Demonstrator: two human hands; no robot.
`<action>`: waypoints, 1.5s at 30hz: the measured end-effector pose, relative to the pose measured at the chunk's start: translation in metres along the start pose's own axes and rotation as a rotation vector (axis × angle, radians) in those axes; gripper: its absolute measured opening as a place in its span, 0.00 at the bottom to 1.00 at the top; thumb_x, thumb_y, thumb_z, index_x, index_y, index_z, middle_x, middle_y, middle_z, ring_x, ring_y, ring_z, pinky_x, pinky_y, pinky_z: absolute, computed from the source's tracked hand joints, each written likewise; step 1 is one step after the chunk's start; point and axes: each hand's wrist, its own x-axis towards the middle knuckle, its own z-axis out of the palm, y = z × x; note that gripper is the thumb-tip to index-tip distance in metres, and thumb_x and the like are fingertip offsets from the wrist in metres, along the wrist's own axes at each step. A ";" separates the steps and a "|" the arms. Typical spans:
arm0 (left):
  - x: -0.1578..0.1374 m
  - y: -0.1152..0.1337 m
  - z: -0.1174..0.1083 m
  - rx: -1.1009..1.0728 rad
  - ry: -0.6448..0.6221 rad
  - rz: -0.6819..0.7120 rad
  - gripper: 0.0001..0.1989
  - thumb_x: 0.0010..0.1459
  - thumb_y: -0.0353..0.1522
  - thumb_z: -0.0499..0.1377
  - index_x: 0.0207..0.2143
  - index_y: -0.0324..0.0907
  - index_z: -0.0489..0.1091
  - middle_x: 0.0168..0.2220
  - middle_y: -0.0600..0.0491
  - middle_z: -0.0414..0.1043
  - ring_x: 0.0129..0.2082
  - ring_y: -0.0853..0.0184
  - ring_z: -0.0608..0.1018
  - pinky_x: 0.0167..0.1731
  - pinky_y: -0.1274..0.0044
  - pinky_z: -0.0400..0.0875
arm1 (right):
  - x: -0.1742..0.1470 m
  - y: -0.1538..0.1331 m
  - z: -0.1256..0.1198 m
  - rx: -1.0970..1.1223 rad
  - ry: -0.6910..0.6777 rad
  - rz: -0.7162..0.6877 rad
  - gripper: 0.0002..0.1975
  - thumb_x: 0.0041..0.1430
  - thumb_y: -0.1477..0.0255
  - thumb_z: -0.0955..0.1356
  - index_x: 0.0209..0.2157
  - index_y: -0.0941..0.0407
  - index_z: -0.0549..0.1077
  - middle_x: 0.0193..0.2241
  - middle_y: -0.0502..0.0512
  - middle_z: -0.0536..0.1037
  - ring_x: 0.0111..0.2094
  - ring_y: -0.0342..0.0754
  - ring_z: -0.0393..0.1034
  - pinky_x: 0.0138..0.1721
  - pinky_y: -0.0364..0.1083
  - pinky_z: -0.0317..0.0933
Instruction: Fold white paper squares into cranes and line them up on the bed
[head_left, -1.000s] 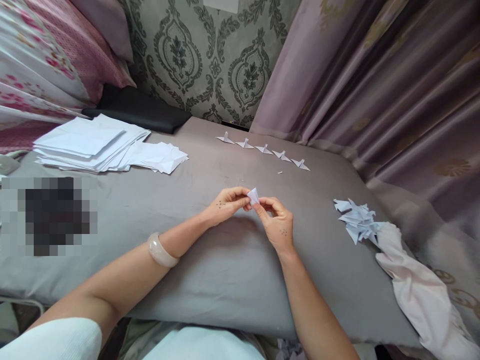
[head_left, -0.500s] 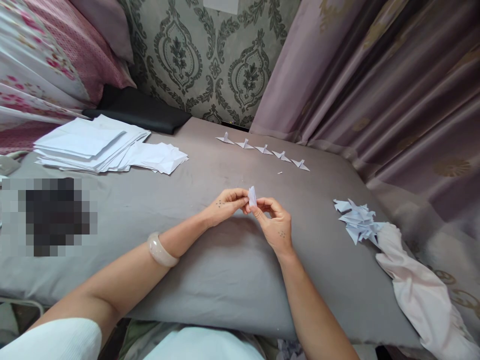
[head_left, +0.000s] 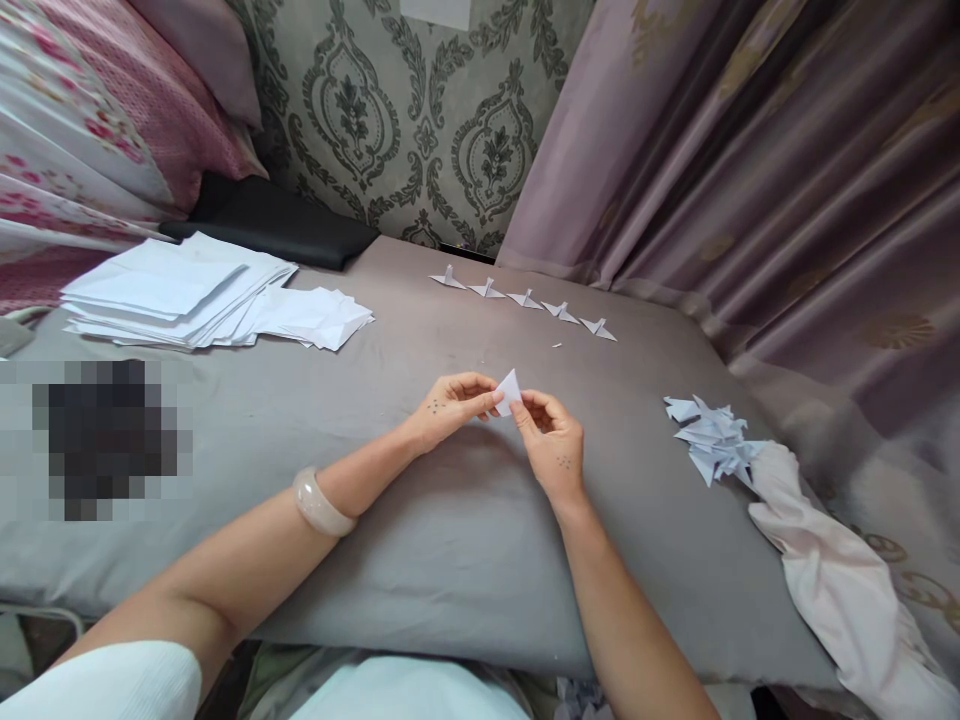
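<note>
Far left: loose paper stack (head_left: 157, 290) on the grey worktop (head_left: 420, 560), probably set aside to leave elbow room. Left hand (head_left: 450, 408): grip together, thumb and fingertips clamped on the left edge of a small folded paper (head_left: 509, 387), held above the worktop, point up. Likely pinched from both sides to keep its creases steady. Beyond, five folded pieces (head_left: 524, 299) stood in a slanting row, seemingly for order. Right hand (head_left: 553, 440): grip closed, thumb pressed on the paper's face. Far right: folded-paper heap (head_left: 716, 440), against pale cloth (head_left: 814, 560).
</note>
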 end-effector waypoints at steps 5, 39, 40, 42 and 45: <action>0.003 -0.004 0.001 -0.086 0.103 0.006 0.15 0.47 0.38 0.68 0.33 0.36 0.75 0.30 0.50 0.77 0.31 0.68 0.78 0.32 0.76 0.73 | -0.002 -0.003 0.001 -0.106 0.105 -0.167 0.09 0.55 0.67 0.69 0.39 0.54 0.72 0.37 0.53 0.72 0.30 0.42 0.69 0.34 0.44 0.65; -0.003 0.002 0.004 -0.100 -0.078 0.024 0.10 0.49 0.34 0.67 0.29 0.37 0.72 0.35 0.52 0.74 0.35 0.70 0.74 0.42 0.75 0.67 | 0.001 -0.008 -0.003 0.280 -0.218 0.161 0.11 0.53 0.62 0.71 0.35 0.53 0.76 0.32 0.51 0.79 0.35 0.45 0.72 0.41 0.46 0.65; -0.003 0.002 0.004 -0.115 -0.077 0.013 0.10 0.49 0.34 0.67 0.29 0.37 0.71 0.34 0.52 0.74 0.35 0.70 0.74 0.42 0.75 0.67 | 0.001 -0.008 -0.003 0.283 -0.222 0.153 0.11 0.53 0.62 0.71 0.35 0.53 0.76 0.33 0.51 0.79 0.36 0.46 0.73 0.41 0.46 0.65; -0.003 0.000 0.004 -0.136 -0.076 0.001 0.11 0.48 0.34 0.68 0.29 0.37 0.70 0.32 0.53 0.73 0.34 0.71 0.74 0.41 0.75 0.67 | 0.001 -0.007 -0.004 0.281 -0.230 0.148 0.10 0.53 0.63 0.71 0.36 0.53 0.76 0.34 0.51 0.80 0.38 0.46 0.73 0.43 0.47 0.65; -0.002 -0.002 0.004 -0.150 -0.052 0.023 0.13 0.47 0.33 0.68 0.32 0.38 0.68 0.31 0.55 0.72 0.32 0.72 0.74 0.38 0.77 0.67 | 0.002 -0.009 -0.006 0.245 -0.237 0.153 0.11 0.55 0.62 0.69 0.37 0.53 0.77 0.34 0.51 0.80 0.39 0.47 0.73 0.42 0.47 0.66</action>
